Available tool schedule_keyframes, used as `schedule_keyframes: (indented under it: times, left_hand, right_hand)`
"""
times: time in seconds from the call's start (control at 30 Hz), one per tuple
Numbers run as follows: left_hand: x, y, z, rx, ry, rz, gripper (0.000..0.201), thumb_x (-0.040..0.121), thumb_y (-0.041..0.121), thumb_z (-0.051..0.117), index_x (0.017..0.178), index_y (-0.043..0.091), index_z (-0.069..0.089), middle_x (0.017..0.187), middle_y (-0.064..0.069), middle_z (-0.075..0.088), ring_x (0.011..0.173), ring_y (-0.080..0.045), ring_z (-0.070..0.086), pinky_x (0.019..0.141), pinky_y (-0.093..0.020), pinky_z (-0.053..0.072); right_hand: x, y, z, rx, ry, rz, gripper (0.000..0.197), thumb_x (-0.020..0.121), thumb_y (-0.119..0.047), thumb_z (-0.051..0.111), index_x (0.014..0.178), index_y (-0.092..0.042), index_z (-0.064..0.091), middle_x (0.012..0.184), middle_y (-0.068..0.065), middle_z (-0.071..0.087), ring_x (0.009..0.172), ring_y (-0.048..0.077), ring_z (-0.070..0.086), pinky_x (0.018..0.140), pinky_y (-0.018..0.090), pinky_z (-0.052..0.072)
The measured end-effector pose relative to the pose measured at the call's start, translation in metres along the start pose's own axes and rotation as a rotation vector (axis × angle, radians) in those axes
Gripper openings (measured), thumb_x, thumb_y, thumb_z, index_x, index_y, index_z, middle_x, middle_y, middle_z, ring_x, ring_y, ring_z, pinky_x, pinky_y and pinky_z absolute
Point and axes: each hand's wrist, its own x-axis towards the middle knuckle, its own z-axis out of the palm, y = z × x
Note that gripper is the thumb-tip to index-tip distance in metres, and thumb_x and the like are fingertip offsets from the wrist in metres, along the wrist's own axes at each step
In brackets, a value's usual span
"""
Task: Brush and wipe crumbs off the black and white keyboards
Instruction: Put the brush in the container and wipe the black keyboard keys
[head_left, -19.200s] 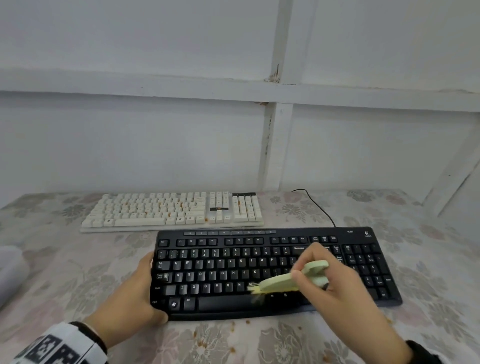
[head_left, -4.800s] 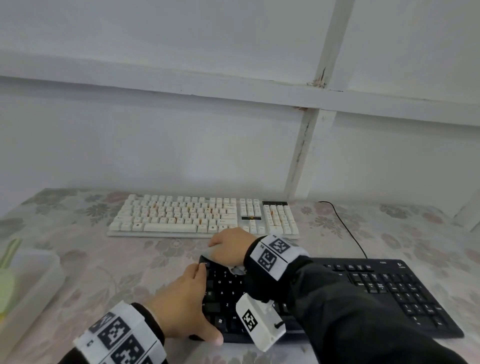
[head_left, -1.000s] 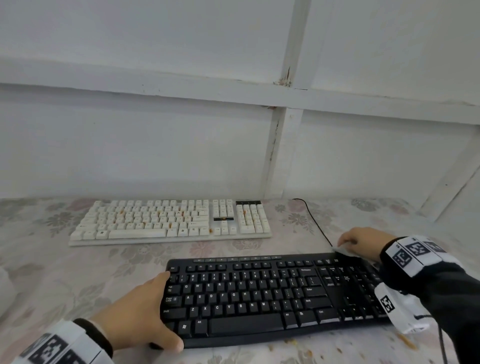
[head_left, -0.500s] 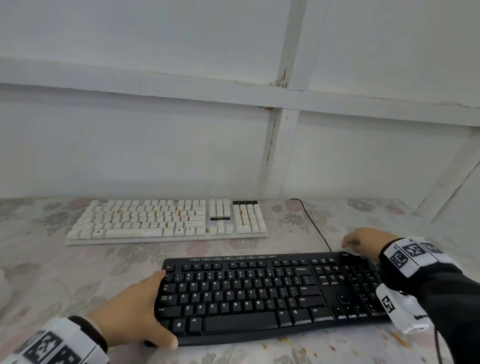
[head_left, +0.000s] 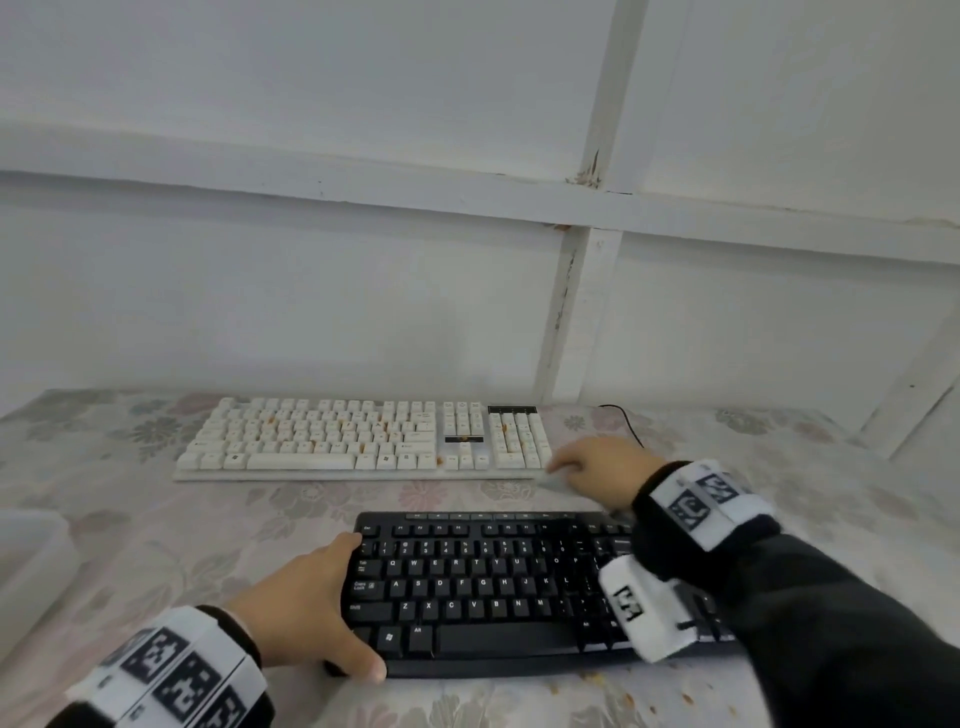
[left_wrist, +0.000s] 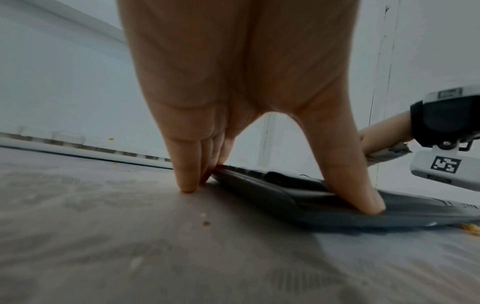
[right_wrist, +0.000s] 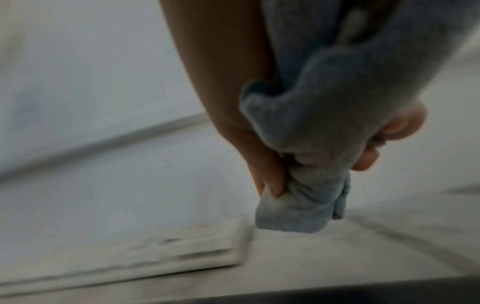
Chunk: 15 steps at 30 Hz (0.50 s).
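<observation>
The black keyboard (head_left: 483, 587) lies near me on the flowered tablecloth. My left hand (head_left: 311, 608) holds its left end, thumb (left_wrist: 348, 185) curled over the front edge and fingers (left_wrist: 187, 174) down at the far corner. The white keyboard (head_left: 363, 441) lies behind it with orange crumbs among its keys. My right hand (head_left: 602, 467) hovers between the two keyboards, by the white one's right end, and grips a bunched pale blue-grey cloth (right_wrist: 311, 164). The cloth's folded tip hangs just above the table beside the white keyboard's corner (right_wrist: 221, 246).
Orange crumbs (head_left: 675, 696) lie scattered on the tablecloth in front of the black keyboard's right half. A white plastic container (head_left: 26, 561) stands at the left edge. A black cable (head_left: 623, 423) runs behind the right hand. A white panelled wall closes off the back.
My right hand with the cloth has left the black keyboard's far right corner and moved left and back, toward the white keyboard's right end. The left hand stays on the black keyboard.
</observation>
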Motion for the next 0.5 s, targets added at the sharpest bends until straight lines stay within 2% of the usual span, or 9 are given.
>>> schedule_keyframes:
  times: [0.07,0.1,0.17,0.2,0.23,0.3,0.37,0.4,0.5]
  left_hand:
    - [0.000,-0.001,0.000,-0.015,-0.002,-0.009,0.090,0.053,0.034,0.087,0.122,0.034,0.028,0.114,0.018,0.052,0.105,-0.002,0.051,0.088,-0.017,0.043]
    - [0.000,-0.002,-0.001,-0.020,0.000,-0.013,0.090,0.054,0.033,0.086,0.122,0.035,0.027,0.112,0.019,0.051,0.105,-0.002,0.051,0.086,-0.016,0.043]
    - [0.000,-0.004,-0.002,-0.033,-0.005,-0.025,0.090,0.054,0.031,0.086,0.122,0.035,0.027,0.112,0.020,0.051,0.105,-0.003,0.051,0.086,-0.015,0.043]
    - [0.000,-0.004,-0.003,-0.040,-0.011,-0.028,0.093,0.053,0.032,0.086,0.126,0.033,0.028,0.113,0.018,0.052,0.106,-0.004,0.051,0.089,-0.018,0.044]
    - [-0.001,-0.004,-0.003,-0.043,-0.018,-0.032,0.096,0.052,0.032,0.086,0.129,0.031,0.028,0.115,0.016,0.053,0.108,-0.005,0.051,0.093,-0.022,0.044]
    - [-0.001,-0.003,-0.003,-0.037,-0.020,-0.035,0.097,0.054,0.031,0.087,0.131,0.029,0.028,0.118,0.013,0.054,0.110,-0.007,0.051,0.097,-0.025,0.043]
    - [-0.002,-0.003,-0.003,-0.033,-0.021,-0.035,0.096,0.056,0.031,0.087,0.131,0.029,0.027,0.119,0.012,0.054,0.112,-0.007,0.051,0.097,-0.024,0.042]
    - [-0.002,-0.003,-0.003,-0.037,-0.023,-0.034,0.096,0.055,0.031,0.087,0.131,0.028,0.027,0.119,0.012,0.054,0.112,-0.007,0.051,0.097,-0.024,0.042]
    - [-0.002,-0.003,-0.002,-0.065,-0.025,-0.035,0.094,0.055,0.028,0.087,0.128,0.030,0.029,0.117,0.015,0.054,0.111,-0.006,0.051,0.097,-0.023,0.041]
  right_hand:
    - [0.005,-0.047,0.012,0.072,-0.040,-0.120,0.034,0.097,-0.038,0.044,0.122,-0.021,0.060,0.106,-0.007,0.063,0.056,0.001,0.047,0.050,0.012,0.036]
    - [0.010,-0.067,0.019,0.078,-0.055,-0.179,0.036,0.097,-0.038,0.045,0.125,-0.020,0.059,0.115,-0.003,0.063,0.059,0.003,0.051,0.054,0.014,0.042]
    - [0.024,-0.100,0.033,0.034,-0.056,-0.280,0.034,0.098,-0.033,0.045,0.127,-0.019,0.058,0.128,0.001,0.059,0.091,0.013,0.062,0.083,0.026,0.052]
    - [0.031,-0.113,0.040,0.006,-0.052,-0.308,0.033,0.098,-0.028,0.046,0.127,-0.019,0.057,0.132,0.002,0.057,0.107,0.017,0.060,0.096,0.032,0.048]
    - [0.039,-0.123,0.046,-0.021,-0.053,-0.322,0.032,0.098,-0.024,0.046,0.127,-0.019,0.058,0.134,0.003,0.056,0.115,0.020,0.057,0.100,0.035,0.045]
    - [0.054,-0.139,0.058,-0.116,-0.077,-0.316,0.032,0.097,-0.027,0.046,0.121,-0.017,0.063,0.129,0.005,0.060,0.110,0.024,0.059,0.093,0.033,0.047]
    - [0.059,-0.143,0.065,-0.216,-0.097,-0.271,0.034,0.096,-0.032,0.044,0.113,-0.013,0.067,0.118,0.008,0.065,0.091,0.026,0.061,0.075,0.031,0.045]
    - [0.059,-0.141,0.066,-0.225,-0.095,-0.252,0.034,0.097,-0.030,0.044,0.111,-0.010,0.067,0.113,0.009,0.066,0.083,0.025,0.059,0.071,0.031,0.043]
    - [0.050,-0.125,0.064,-0.189,-0.074,-0.228,0.031,0.098,-0.022,0.043,0.108,-0.003,0.066,0.106,0.011,0.066,0.077,0.022,0.055,0.077,0.033,0.050]
